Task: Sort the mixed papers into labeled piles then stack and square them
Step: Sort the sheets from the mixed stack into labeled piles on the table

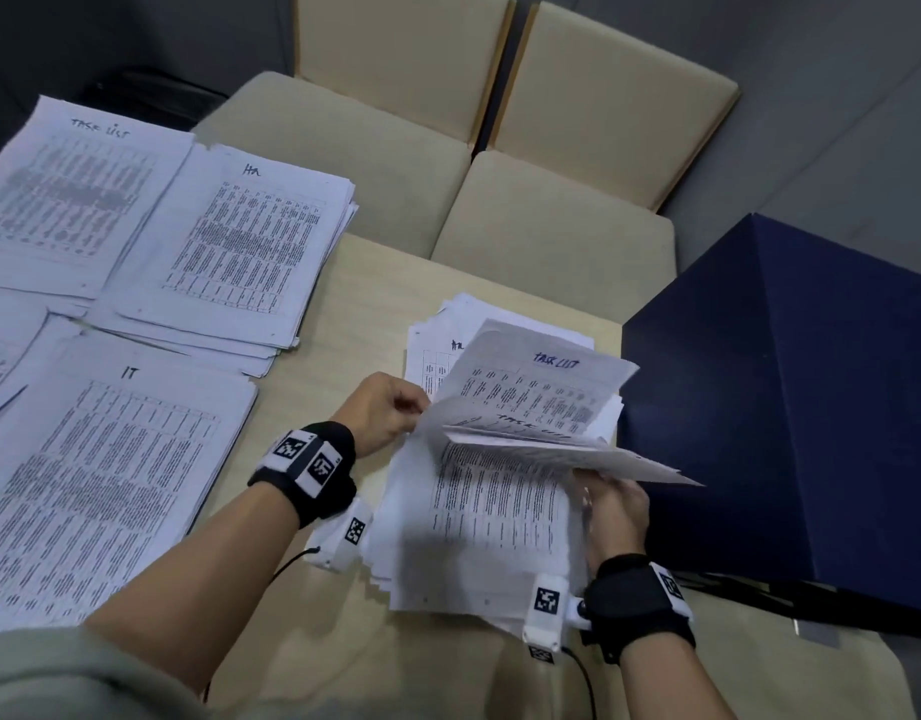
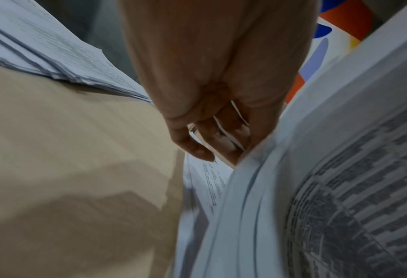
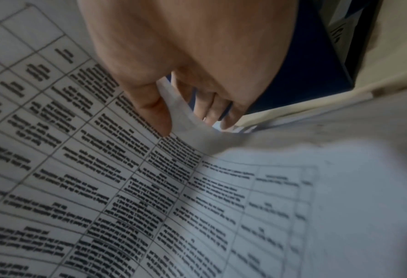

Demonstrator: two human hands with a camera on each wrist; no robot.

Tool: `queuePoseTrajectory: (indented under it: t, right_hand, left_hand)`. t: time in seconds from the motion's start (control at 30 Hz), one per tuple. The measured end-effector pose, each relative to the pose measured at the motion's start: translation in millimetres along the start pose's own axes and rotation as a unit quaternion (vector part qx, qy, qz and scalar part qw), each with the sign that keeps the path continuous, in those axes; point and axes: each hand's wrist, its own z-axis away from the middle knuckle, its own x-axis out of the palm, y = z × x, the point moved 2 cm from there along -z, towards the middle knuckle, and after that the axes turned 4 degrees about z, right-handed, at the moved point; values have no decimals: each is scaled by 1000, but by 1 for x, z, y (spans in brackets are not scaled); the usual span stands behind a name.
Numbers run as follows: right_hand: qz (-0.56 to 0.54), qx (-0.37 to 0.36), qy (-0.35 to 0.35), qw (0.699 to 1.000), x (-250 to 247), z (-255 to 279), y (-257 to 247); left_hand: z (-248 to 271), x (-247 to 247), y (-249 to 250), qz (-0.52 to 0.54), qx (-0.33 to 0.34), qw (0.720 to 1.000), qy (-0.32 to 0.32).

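A mixed stack of printed sheets (image 1: 479,543) lies on the table's near right. My left hand (image 1: 390,407) pinches the left edge of several lifted sheets (image 1: 531,402); the top one reads "TASK LIST". My right hand (image 1: 616,511) pinches the right edge of the lifted sheets (image 3: 180,111) between thumb and fingers. In the left wrist view, the left fingers (image 2: 223,135) curl against the paper edge (image 2: 252,169). Sorted piles lie to the left: "TASK LIST" (image 1: 68,200), "HR" (image 1: 229,252) and "IT" (image 1: 104,470).
A dark blue box (image 1: 791,407) stands right of the mixed stack, close to my right hand. Two beige chairs (image 1: 500,148) sit beyond the table's far edge. Bare tabletop (image 1: 354,314) shows between the HR pile and the mixed stack.
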Motion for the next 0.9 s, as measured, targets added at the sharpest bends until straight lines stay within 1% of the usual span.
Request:
queuePoseTrajectory:
  t: [0.07, 0.1, 0.17, 0.27, 0.4, 0.47, 0.57, 0.63, 0.67, 0.77, 0.83, 0.9]
  right_hand:
    - [-16, -13, -26, 999, 5, 1, -2]
    - [-5, -12, -21, 1000, 8, 1, 0]
    - [24, -13, -14, 1000, 11, 1, 2]
    - [48, -13, -21, 999, 12, 0, 4]
    - [20, 0, 18, 1000, 12, 0, 0]
    - [13, 4, 15, 1000, 12, 1, -2]
    - [14, 11, -8, 1000, 14, 3, -2]
    - [9, 21, -24, 999, 15, 3, 0]
    - [0, 27, -38, 999, 16, 3, -1]
    - [-42, 39, -73, 996, 14, 5, -6]
    - [-29, 39, -85, 995, 13, 6, -11]
    - [-8, 36, -85, 996, 13, 9, -15]
  left_hand:
    - [4, -5, 1, 11, -9, 1000, 5]
    - [5, -6, 1, 20, -11, 1000, 11]
    - [6, -9, -1, 31, -9, 999, 38]
    - [5, -15, -1, 11, 2, 997, 83]
    - [6, -20, -1, 28, 7, 994, 109]
    - [6, -21, -3, 33, 1, 995, 96]
    - [6, -16, -7, 30, 6, 998, 54]
    - [9, -9, -2, 78, 2, 996, 31]
    - [11, -6, 2, 110, -11, 994, 18]
    - [15, -4, 5, 220, -57, 974, -15]
    - [14, -8, 3, 261, -73, 963, -5]
    - [12, -14, 1, 257, -84, 961, 50]
